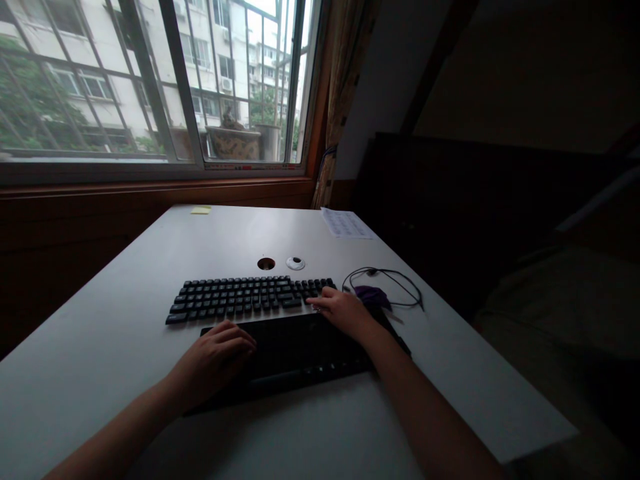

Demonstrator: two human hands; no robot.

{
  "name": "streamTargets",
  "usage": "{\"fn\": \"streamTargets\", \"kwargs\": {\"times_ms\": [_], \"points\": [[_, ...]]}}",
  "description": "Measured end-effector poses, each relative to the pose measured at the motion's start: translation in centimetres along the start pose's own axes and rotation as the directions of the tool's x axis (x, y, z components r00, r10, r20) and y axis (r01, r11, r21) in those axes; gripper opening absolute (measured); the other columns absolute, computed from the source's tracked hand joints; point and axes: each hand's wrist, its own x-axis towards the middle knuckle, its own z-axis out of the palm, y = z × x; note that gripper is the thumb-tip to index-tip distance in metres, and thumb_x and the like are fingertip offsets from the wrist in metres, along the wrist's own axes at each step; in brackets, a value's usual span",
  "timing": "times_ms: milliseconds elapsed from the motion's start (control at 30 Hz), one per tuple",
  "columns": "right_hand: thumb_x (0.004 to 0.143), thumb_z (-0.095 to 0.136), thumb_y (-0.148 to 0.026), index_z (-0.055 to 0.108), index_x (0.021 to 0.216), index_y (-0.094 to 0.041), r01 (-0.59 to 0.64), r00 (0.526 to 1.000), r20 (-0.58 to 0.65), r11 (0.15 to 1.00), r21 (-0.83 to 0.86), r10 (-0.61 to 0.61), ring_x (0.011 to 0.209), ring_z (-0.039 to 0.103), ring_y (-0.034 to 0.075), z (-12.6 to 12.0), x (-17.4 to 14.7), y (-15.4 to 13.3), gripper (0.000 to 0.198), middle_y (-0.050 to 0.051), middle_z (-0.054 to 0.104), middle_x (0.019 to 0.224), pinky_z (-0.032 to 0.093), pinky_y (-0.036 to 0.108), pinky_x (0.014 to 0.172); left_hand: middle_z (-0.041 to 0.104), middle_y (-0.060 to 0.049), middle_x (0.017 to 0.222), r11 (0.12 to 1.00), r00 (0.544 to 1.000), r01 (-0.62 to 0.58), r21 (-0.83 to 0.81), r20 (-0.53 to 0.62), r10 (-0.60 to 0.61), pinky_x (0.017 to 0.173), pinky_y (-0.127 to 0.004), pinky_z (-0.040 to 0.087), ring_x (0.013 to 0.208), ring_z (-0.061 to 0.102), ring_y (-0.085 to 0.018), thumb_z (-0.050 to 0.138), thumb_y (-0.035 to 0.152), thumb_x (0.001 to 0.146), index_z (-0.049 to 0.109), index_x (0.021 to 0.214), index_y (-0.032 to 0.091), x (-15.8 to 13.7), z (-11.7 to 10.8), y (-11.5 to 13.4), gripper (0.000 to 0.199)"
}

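A black keyboard base [300,343] lies slightly tilted across the white table, its surface too dark to make out in detail. My left hand [223,353] grips its left end, fingers together and bent over the top. Behind the base, loose black keycaps [235,293] are laid out in rows like a keyboard. My right hand [343,308] reaches over the base's right part to the right end of these rows. Its thumb and index finger are pinched at a dark keycap [309,301], partly hidden by the fingers.
A coiled black cable [417,293] and a purple cloth [373,296] lie right of the keycaps. Behind them are a cable hole [266,264] and its round cover [295,263]. Printed paper [347,224] and yellow notes [201,210] lie at the back of the white table [110,300].
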Motion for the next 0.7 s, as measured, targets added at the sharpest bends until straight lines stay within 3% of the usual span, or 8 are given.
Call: {"fn": "streamTargets", "kwargs": {"times_ms": [333, 700], "points": [[0.096, 0.053, -0.026, 0.062, 0.128, -0.038, 0.013, 0.999, -0.037, 1.000, 0.008, -0.013, 0.082, 0.063, 0.015, -0.3, 0.0, -0.3, 0.036, 0.002, 0.064, 0.102, 0.041, 0.023, 0.069, 0.071, -0.005, 0.100, 1.000, 1.000, 0.015, -0.001, 0.001, -0.015, 0.085, -0.035, 0.051, 0.093, 0.061, -0.020, 0.051, 0.021, 0.098, 0.068, 0.102, 0.022, -0.1, -0.1, 0.0, 0.018], [0.099, 0.045, -0.039, 0.058, 0.132, -0.036, -0.003, 0.999, 0.038, 1.000, -0.019, 0.004, 0.088, 0.065, 0.018, -0.6, 0.3, -4.1, 0.035, 0.004, 0.062, 0.109, 0.045, 0.026, 0.071, 0.071, -0.005, 0.101, 1.000, 1.000, 0.005, -0.005, 0.005, -0.005, 0.083, -0.035, 0.050, 0.093, 0.060, -0.019, 0.050, 0.022, 0.099, 0.067, 0.100, 0.022, 0.2, 0.0, 0.2, 0.017]]}}
